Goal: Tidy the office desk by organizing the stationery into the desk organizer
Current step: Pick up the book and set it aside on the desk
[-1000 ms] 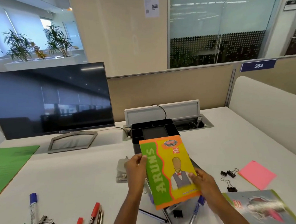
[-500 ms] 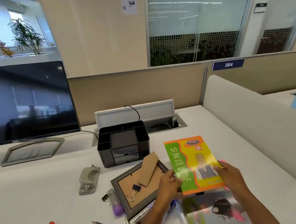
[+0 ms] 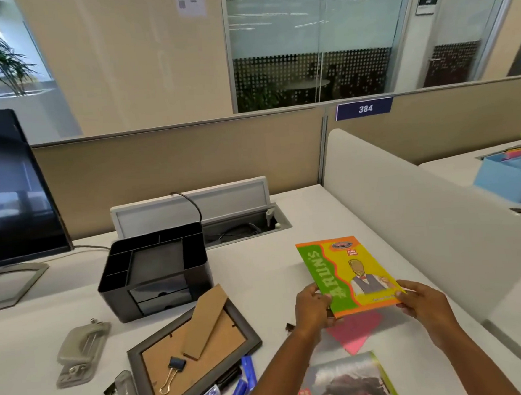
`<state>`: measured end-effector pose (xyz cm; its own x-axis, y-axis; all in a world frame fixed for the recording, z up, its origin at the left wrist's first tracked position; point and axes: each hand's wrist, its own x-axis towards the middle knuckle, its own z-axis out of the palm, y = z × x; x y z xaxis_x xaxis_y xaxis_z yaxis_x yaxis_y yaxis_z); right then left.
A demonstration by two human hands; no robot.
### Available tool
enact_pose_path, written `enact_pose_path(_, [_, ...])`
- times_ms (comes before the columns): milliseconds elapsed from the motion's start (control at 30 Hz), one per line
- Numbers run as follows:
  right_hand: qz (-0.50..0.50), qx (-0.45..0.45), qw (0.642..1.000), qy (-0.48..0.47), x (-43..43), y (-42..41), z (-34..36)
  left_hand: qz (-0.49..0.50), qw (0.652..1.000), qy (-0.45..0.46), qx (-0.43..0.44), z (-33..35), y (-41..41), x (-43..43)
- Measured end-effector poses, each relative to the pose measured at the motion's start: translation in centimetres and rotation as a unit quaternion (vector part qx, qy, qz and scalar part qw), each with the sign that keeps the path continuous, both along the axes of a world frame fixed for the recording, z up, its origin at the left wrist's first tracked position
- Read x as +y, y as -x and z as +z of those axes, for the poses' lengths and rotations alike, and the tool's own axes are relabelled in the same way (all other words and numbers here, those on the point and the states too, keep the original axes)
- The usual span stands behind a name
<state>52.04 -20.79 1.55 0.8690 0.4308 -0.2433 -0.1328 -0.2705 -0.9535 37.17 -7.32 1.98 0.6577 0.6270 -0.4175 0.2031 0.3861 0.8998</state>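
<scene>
Fingers [image 3: 317,298] of the left hand [image 3: 311,309] curl round the near left corner of a booklet [image 3: 347,271], and the right hand [image 3: 424,304] pinches the near right corner with the thumb on top, so both hands are clamped on it. This green, yellow and orange booklet is held cover up, a little above the desk [image 3: 258,274], its near edge over a pink notepad [image 3: 355,332] that lies flat between the 2 forearms. It sits to the right of the black organizer [image 3: 200,263] and well apart from it. That organizer stands near the back of the desk, with open compartments on top and 2 drawers in front. Just in front of it a picture frame [image 3: 226,341] lies face down, with a binder clip [image 3: 173,373] resting on its cardboard back. A grey hole punch [image 3: 81,348] lies left of the frame, and blue markers [image 3: 244,380] lie at its near right edge. A magazine [image 3: 349,382] lies at the near edge, under the left forearm. A dark monitor [image 3: 6,190] stands at the far left, and a sign [image 3: 365,109] on the partition reads 384.
</scene>
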Motion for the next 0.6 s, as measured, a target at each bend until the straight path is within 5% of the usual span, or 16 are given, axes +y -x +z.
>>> enact_pose_path(333, [-0.094,-0.116,0.984,0.093,0.6,-6.7,-2.8,-0.015,0.995,-0.073,0.059,-1.4,-7.2,-0.7])
enact_pose_path(600, [-0.056,-0.262,0.945,0.187,1.0,-5.9,-2.4,-0.101,0.951,-0.261,0.129,-2.2,-8.2,-1.3])
